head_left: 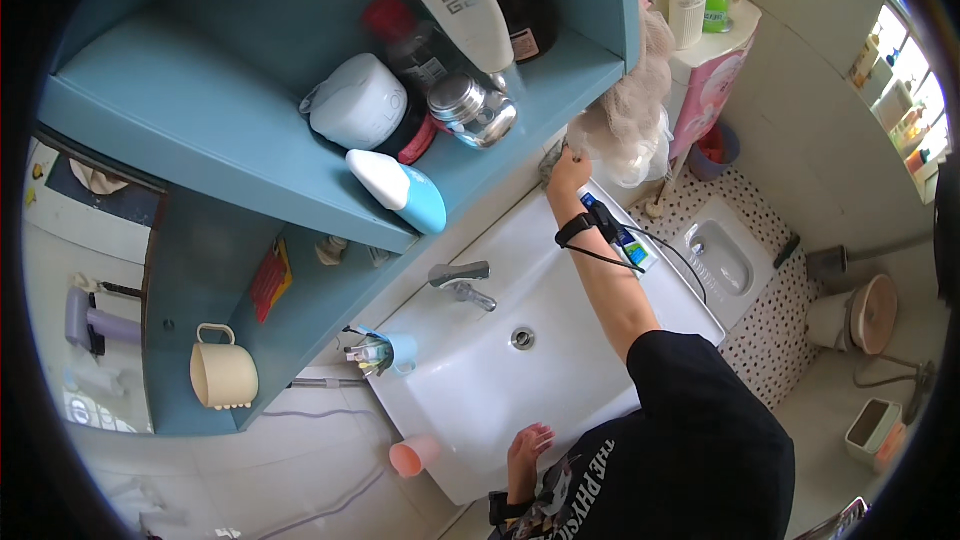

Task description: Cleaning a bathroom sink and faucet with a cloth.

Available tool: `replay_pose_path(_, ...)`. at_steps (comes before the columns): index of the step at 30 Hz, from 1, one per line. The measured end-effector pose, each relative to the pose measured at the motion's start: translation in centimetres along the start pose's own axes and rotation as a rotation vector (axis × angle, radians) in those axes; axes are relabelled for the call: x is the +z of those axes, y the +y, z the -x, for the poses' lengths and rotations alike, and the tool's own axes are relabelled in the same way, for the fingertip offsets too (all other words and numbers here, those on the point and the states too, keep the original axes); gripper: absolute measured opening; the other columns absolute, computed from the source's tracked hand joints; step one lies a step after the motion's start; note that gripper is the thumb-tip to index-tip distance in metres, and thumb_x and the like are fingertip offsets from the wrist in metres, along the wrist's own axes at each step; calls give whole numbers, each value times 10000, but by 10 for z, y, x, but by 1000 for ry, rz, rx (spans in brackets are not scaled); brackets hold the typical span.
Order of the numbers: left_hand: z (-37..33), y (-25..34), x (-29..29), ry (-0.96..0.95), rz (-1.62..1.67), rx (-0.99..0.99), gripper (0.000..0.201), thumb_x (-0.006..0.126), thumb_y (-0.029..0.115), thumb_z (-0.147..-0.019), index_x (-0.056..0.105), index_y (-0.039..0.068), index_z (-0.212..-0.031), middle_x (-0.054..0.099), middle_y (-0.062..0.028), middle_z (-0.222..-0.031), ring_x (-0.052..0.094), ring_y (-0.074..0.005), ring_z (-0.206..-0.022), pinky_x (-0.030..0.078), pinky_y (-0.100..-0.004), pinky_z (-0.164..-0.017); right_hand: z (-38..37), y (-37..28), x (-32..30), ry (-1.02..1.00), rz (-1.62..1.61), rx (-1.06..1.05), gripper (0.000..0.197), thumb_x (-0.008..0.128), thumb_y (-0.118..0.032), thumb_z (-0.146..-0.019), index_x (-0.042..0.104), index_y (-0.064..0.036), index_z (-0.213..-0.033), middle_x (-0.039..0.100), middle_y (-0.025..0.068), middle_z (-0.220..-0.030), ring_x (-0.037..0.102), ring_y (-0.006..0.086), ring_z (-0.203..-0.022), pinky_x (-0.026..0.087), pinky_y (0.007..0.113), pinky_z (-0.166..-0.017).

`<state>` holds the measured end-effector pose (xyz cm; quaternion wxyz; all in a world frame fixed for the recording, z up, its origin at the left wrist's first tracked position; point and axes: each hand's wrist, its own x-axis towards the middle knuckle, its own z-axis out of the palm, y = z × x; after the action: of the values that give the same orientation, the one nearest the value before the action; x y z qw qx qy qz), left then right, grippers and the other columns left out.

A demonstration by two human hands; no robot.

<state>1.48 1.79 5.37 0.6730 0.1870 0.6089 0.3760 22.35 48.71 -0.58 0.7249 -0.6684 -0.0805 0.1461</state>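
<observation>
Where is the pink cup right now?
In the head view, the pink cup is at the left edge of the sink, left of the person's left hand and below the blue cup.

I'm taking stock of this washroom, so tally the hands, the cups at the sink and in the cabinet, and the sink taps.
Hands: 2 (left hand, right hand)
Cups: 3 (pink cup, blue cup, cream mug)
Sink taps: 1 (silver tap)
Total: 6
</observation>
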Motion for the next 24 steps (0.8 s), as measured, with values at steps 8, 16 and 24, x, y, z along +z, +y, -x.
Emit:
replay_pose_path(8,-7,7,11,-6,-43,-27,305,449,215,-915,495,-27,-1096,577,-138,-1020,576,-222,-946,459,-313,-812,128,20,-44,-553,226,-78,257,641,-179,-728,571,44,-834,598,151,-782,550,241,-765,414,369,-651)
replay_pose_path(16,0,13,-1,41,-28,11,301,460,211,-908,503,-22,-1093,579,-135,-1027,577,-215,-944,458,-310,-813,53,-22,-36,-409,132,-128,241,584,-154,-720,514,53,-822,504,176,-797,488,307,-789,386,376,-709)
replay_pose_path(24,15,-19,-12,64,90,-69,335,467,213,-899,474,-44,-1114,561,-154,-1040,560,-254,-982,445,-348,-849,123,17,-72,-968,152,-693,502,510,32,-722,443,-38,-1214,322,275,-1287,344,439,-1172,332,427,-967)
